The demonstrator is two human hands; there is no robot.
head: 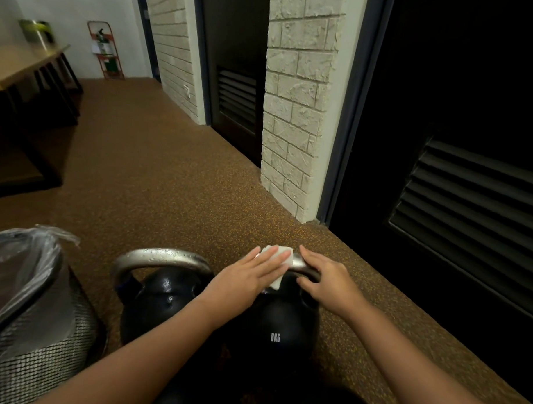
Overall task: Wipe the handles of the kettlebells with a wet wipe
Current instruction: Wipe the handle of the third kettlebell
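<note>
We take the 8KG kettlebell (pixel 280 326) as our mark. A mesh bin (pixel 34 329) stands well to its left, and a second kettlebell (pixel 162 292) just beside it on that side. Our left hand (pixel 250 277) presses the wipe (pixel 280 256) flat-fingered onto the marked bell's handle (pixel 305 265); our right hand (pixel 326 279) curls over that handle, steadying. We judge wiping underway; next, sliding the wipe along the bar.
</note>
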